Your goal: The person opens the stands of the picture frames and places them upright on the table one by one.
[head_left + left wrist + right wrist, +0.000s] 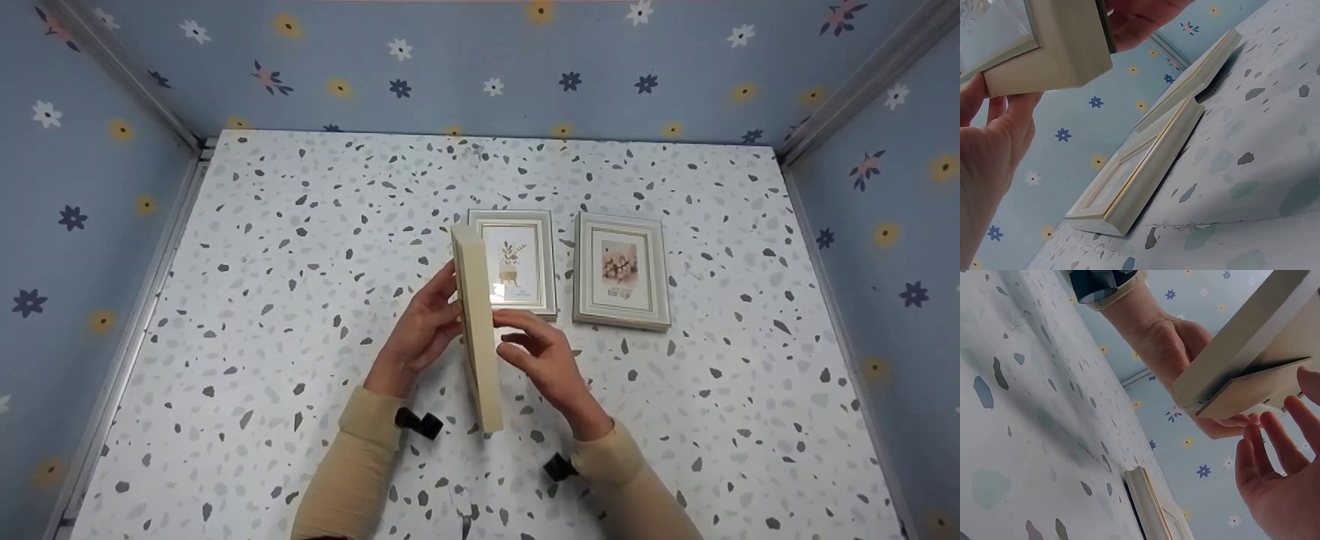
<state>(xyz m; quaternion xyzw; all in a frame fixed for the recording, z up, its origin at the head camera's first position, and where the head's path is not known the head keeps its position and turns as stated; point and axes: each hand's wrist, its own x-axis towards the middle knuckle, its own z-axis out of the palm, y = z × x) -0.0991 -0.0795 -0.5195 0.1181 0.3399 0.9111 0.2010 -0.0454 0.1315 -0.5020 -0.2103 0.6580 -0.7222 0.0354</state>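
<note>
Two arms in soft tan sleeves (360,457) reach in from the near edge. Between them a cream picture frame (475,330) is held up on its edge above the table, so from the head view only its thin, flat side shows. It is a smooth, hard rectangle with square corners.

The left hand (424,330) holds the frame from the left side, with its fingers curled on the frame's edge. The right hand (544,360) is on the other side. Its fingers (1275,444) are loosely bent and reach toward a flat stand flap (1252,391) that sticks out from the frame's back. I cannot tell if they touch it.

The table (300,262) is white with grey and black speckles, like little stones.

Farther back, two more frames lie flat, side by side. One shows a plant picture (514,262). The other shows a flower picture (621,271). Both have pale, stepped borders.

Behind them stand blue walls (487,67) with small printed flowers.
</note>
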